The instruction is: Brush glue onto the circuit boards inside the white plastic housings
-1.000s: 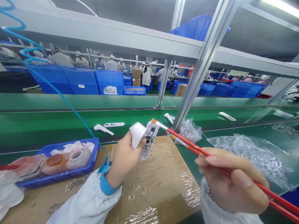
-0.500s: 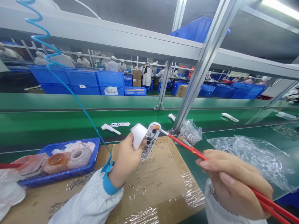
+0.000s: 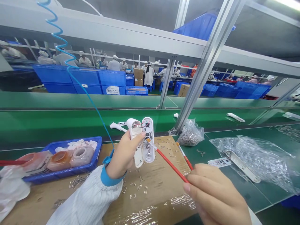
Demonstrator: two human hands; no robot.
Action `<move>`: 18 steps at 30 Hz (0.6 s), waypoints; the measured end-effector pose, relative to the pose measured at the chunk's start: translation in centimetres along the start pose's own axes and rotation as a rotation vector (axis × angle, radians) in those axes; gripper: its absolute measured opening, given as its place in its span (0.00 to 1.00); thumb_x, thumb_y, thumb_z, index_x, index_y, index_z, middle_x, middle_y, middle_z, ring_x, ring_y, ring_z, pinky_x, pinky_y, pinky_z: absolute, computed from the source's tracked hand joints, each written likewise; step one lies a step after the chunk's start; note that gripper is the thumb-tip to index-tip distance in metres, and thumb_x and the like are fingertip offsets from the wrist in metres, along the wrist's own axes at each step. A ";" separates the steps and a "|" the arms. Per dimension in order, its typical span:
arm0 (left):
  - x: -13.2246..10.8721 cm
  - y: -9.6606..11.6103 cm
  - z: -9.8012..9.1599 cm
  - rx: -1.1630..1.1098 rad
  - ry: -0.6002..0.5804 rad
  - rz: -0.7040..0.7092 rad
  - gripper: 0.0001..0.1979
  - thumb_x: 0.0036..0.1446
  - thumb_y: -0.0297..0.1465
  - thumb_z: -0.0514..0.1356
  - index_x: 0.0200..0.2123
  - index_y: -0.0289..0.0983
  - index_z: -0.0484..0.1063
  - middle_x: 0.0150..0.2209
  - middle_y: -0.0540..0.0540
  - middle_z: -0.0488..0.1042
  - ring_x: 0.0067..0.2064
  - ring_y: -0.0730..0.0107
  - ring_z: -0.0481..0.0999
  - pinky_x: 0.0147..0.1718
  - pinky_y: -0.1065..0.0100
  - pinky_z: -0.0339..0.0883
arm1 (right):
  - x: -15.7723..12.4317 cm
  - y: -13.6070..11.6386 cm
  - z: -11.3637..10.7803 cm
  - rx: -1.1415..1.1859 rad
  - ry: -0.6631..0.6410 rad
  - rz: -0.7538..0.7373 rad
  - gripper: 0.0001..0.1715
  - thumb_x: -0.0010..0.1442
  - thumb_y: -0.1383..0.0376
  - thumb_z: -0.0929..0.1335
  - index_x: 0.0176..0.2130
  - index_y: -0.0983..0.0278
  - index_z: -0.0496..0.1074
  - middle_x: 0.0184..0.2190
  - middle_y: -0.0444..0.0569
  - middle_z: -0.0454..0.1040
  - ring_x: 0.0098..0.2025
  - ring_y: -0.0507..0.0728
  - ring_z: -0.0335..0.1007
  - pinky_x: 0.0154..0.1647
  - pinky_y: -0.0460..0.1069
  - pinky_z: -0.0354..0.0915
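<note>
My left hand (image 3: 124, 153) grips an opened white device, its two halves side by side and joined by thin wires. The left half (image 3: 138, 157) is a hollow white shell; the right half (image 3: 150, 153) carries a circuit board. Two red-handled brushes are in my closed right hand (image 3: 213, 190). One brush (image 3: 168, 162) has its bristle tip on the circuit board near my left thumb. The other brush (image 3: 186, 157) points up over the cardboard's right edge, touching no device. A blue wrist strap (image 3: 110, 178) circles my left wrist.
Small metal pieces lie on the cardboard (image 3: 161, 187). At left sits a blue tray (image 3: 63, 176) with jars. Plastic bags (image 3: 191, 134), a white shell (image 3: 243, 165) and a metal post (image 3: 199, 72) are to the right. People work beyond the green conveyor (image 3: 58, 122).
The device has turned so both inner sides face me. The working brush has moved down and left along the board, and my right hand has come lower and left. The view has shifted slightly.
</note>
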State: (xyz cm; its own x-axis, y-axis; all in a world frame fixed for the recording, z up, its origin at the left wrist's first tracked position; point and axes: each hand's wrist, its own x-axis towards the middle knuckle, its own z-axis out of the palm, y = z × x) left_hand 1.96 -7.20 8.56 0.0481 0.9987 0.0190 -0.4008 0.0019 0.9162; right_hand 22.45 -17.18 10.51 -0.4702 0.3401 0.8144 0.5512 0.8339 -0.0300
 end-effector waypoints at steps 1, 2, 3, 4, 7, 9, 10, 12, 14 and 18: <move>0.0 -0.1 0.0 -0.005 -0.016 0.001 0.19 0.50 0.36 0.67 0.43 0.35 0.69 0.35 0.45 0.77 0.35 0.64 0.77 0.34 0.63 0.71 | 0.1 -0.1 0.2 -0.008 -0.009 -0.013 0.09 0.63 0.71 0.61 0.38 0.68 0.71 0.27 0.53 0.75 0.29 0.56 0.72 0.30 0.53 0.68; -0.1 -0.1 0.0 -0.012 -0.030 0.001 0.18 0.50 0.36 0.67 0.43 0.35 0.69 0.35 0.45 0.77 0.35 0.64 0.77 0.34 0.63 0.72 | 0.1 -0.1 0.4 -0.012 -0.028 -0.035 0.10 0.64 0.71 0.61 0.38 0.69 0.71 0.26 0.53 0.74 0.29 0.57 0.71 0.29 0.53 0.67; -0.1 -0.1 0.1 -0.019 -0.038 -0.002 0.18 0.50 0.35 0.67 0.43 0.35 0.69 0.36 0.45 0.77 0.35 0.64 0.77 0.33 0.64 0.72 | 0.0 -0.1 0.5 -0.015 -0.041 -0.048 0.10 0.64 0.71 0.60 0.38 0.69 0.70 0.26 0.54 0.74 0.28 0.57 0.70 0.27 0.53 0.66; -0.2 -0.1 0.1 -0.028 -0.040 -0.008 0.18 0.50 0.35 0.67 0.43 0.35 0.69 0.36 0.45 0.77 0.34 0.65 0.77 0.33 0.64 0.72 | -0.1 -0.1 0.7 -0.018 -0.041 -0.057 0.11 0.64 0.71 0.59 0.38 0.69 0.70 0.25 0.54 0.73 0.27 0.56 0.70 0.26 0.53 0.65; -0.2 0.0 0.2 -0.064 -0.032 -0.027 0.19 0.49 0.34 0.67 0.42 0.35 0.68 0.35 0.45 0.77 0.33 0.65 0.76 0.31 0.65 0.72 | -0.2 0.1 1.0 -0.019 -0.064 -0.084 0.10 0.63 0.73 0.59 0.38 0.71 0.68 0.25 0.54 0.73 0.26 0.56 0.68 0.25 0.52 0.63; -0.2 0.1 0.3 -0.081 -0.017 -0.026 0.19 0.48 0.33 0.68 0.42 0.35 0.68 0.34 0.46 0.76 0.33 0.66 0.76 0.30 0.66 0.72 | -0.3 0.2 1.4 -0.008 -0.086 -0.098 0.09 0.62 0.74 0.60 0.39 0.71 0.68 0.25 0.54 0.73 0.27 0.56 0.68 0.26 0.52 0.62; -0.1 0.0 0.3 -0.081 -0.012 -0.021 0.19 0.48 0.33 0.68 0.43 0.35 0.68 0.34 0.46 0.76 0.33 0.67 0.76 0.30 0.66 0.71 | -0.3 0.2 1.6 0.002 -0.097 -0.101 0.09 0.61 0.74 0.60 0.39 0.71 0.68 0.26 0.54 0.73 0.27 0.56 0.69 0.26 0.53 0.63; -0.1 -0.1 0.3 -0.060 -0.010 -0.007 0.19 0.48 0.33 0.68 0.43 0.35 0.68 0.35 0.47 0.76 0.33 0.67 0.75 0.31 0.66 0.71 | -0.3 0.2 2.0 0.027 -0.091 -0.075 0.09 0.60 0.76 0.61 0.39 0.71 0.68 0.26 0.53 0.73 0.27 0.55 0.68 0.27 0.53 0.62; 0.0 -0.3 0.3 -0.025 -0.015 -0.007 0.19 0.48 0.34 0.68 0.43 0.35 0.68 0.36 0.46 0.76 0.34 0.66 0.75 0.33 0.65 0.71 | -0.2 0.1 2.4 0.054 -0.067 -0.017 0.09 0.58 0.77 0.61 0.37 0.70 0.68 0.25 0.51 0.72 0.25 0.54 0.65 0.26 0.52 0.61; 0.1 -0.8 0.2 0.018 -0.005 -0.012 0.21 0.48 0.34 0.68 0.44 0.35 0.69 0.39 0.44 0.77 0.36 0.66 0.75 0.37 0.64 0.70 | -0.2 -0.1 2.8 0.089 -0.056 0.079 0.11 0.55 0.78 0.60 0.34 0.68 0.67 0.23 0.49 0.70 0.24 0.53 0.62 0.26 0.51 0.58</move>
State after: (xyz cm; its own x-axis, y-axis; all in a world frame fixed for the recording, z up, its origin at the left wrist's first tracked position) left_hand 2.42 -7.06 7.91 0.0575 0.9983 0.0098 -0.3837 0.0130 0.9234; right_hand 20.59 -16.14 8.72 -0.4669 0.4278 0.7739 0.5257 0.8381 -0.1461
